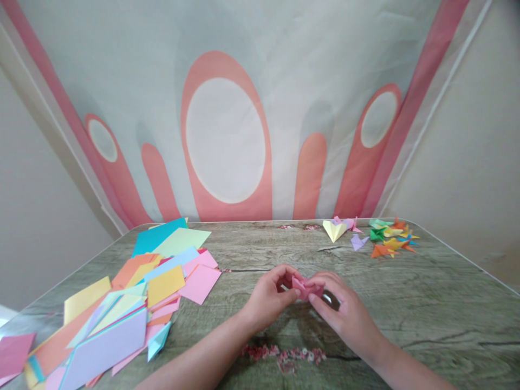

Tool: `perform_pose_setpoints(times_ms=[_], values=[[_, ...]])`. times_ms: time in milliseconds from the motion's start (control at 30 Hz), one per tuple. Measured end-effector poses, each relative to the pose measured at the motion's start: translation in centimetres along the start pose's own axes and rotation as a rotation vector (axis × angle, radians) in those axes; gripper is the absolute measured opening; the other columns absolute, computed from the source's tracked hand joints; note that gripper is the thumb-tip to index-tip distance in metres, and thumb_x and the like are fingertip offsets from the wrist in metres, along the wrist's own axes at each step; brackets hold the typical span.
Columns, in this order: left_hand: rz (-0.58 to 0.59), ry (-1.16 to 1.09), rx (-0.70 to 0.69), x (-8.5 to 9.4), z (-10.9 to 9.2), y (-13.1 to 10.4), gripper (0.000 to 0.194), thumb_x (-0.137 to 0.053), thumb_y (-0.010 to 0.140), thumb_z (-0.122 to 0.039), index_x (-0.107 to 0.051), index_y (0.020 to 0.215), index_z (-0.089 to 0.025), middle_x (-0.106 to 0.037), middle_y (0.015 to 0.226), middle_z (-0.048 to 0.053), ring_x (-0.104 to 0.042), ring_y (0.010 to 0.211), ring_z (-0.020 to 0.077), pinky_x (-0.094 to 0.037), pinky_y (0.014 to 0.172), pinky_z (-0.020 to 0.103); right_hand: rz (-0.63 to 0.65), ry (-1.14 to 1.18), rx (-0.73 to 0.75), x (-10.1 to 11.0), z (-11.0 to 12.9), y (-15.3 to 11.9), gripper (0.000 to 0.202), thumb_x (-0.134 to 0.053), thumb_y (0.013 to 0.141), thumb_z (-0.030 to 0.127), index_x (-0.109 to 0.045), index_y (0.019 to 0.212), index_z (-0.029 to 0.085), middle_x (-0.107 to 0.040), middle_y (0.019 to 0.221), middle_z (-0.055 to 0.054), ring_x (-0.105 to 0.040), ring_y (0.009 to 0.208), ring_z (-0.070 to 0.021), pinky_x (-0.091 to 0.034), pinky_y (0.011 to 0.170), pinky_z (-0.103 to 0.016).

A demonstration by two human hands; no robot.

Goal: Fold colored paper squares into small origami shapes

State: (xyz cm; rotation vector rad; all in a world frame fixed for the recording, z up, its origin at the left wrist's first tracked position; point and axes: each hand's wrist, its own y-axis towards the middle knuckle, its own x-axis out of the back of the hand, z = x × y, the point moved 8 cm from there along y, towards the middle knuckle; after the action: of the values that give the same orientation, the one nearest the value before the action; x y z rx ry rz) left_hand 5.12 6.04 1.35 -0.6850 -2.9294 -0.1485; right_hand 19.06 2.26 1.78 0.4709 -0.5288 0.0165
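Note:
A small folded piece of pink paper (304, 288) is held between both hands above the middle of the table. My left hand (274, 292) grips its left end between thumb and fingers. On its right end, my right hand (335, 298) pinches with thumb and forefinger. The fingers cover parts of the paper, so its full shape cannot be made out.
Loose coloured paper sheets (105, 346) spread over the left of the wooden table (260, 249). At the back right lie several folded paper figures (392, 244), a cream folded paper (334, 231) and a lilac figure (358, 242). A printed backdrop (227, 141) stands behind.

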Motion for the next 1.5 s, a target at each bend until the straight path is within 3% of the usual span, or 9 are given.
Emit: perform_pose_setpoints(times_ms=[300, 700, 867, 1100, 1500], values=[[-0.014, 0.087, -0.018, -0.1, -0.9, -0.2, 0.019, -0.062, 0.071, -0.008, -0.063, 0.089, -0.015, -0.063, 0.077, 0.000, -0.055, 0.072, 0.0116, -0.039, 0.066, 0.021, -0.092, -0.164, 0.142, 0.2, 0.8, -0.1, 0.017, -0.062, 0.085, 0.035, -0.063, 0.098, 0.025, -0.061, 0.102, -0.008, -0.054, 0.106, -0.0257, -0.047, 0.092, -0.042], [0.008, 0.113, -0.034, -0.5, -1.0, -0.5, 0.015, -0.062, 0.076, -0.013, -0.063, 0.091, -0.015, -0.065, 0.076, 0.000, -0.059, 0.073, 0.0128, -0.041, 0.067, 0.022, -0.123, -0.269, 0.279, 0.3, 2.3, -0.5, 0.004, -0.060, 0.087, 0.025, -0.065, 0.088, 0.026, -0.063, 0.098, -0.007, -0.055, 0.105, -0.0258, -0.046, 0.090, -0.045], [0.049, 0.028, -0.030, -0.6, -0.5, -0.4, 0.016, -0.059, 0.084, -0.022, -0.063, 0.097, -0.014, -0.064, 0.077, 0.002, -0.059, 0.073, 0.0132, -0.042, 0.069, 0.024, -0.088, -0.263, 0.286, 0.2, 2.7, -0.5, 0.004, -0.060, 0.087, 0.023, -0.064, 0.089, 0.025, -0.064, 0.097, -0.005, -0.054, 0.107, -0.0252, -0.044, 0.093, -0.045], [0.041, -0.198, 0.003, 0.4, 0.6, 0.4, 0.027, -0.063, 0.083, -0.034, -0.062, 0.100, -0.012, -0.058, 0.076, 0.002, -0.052, 0.067, 0.0113, -0.042, 0.062, 0.023, -0.023, -0.264, 0.263, -0.2, 2.1, -0.3, 0.020, -0.058, 0.089, 0.023, -0.060, 0.109, 0.026, -0.065, 0.103, -0.005, -0.052, 0.108, -0.0248, -0.043, 0.093, -0.044], [0.047, -0.270, 0.023, 0.2, 1.0, 0.4, 0.028, -0.067, 0.081, -0.038, -0.059, 0.093, -0.013, -0.056, 0.075, 0.001, -0.051, 0.066, 0.0110, -0.041, 0.063, 0.023, -0.026, -0.220, 0.278, -0.6, 1.4, -0.5, 0.021, -0.064, 0.087, 0.027, -0.061, 0.107, 0.024, -0.064, 0.099, -0.006, -0.052, 0.102, -0.0242, -0.043, 0.090, -0.043]])
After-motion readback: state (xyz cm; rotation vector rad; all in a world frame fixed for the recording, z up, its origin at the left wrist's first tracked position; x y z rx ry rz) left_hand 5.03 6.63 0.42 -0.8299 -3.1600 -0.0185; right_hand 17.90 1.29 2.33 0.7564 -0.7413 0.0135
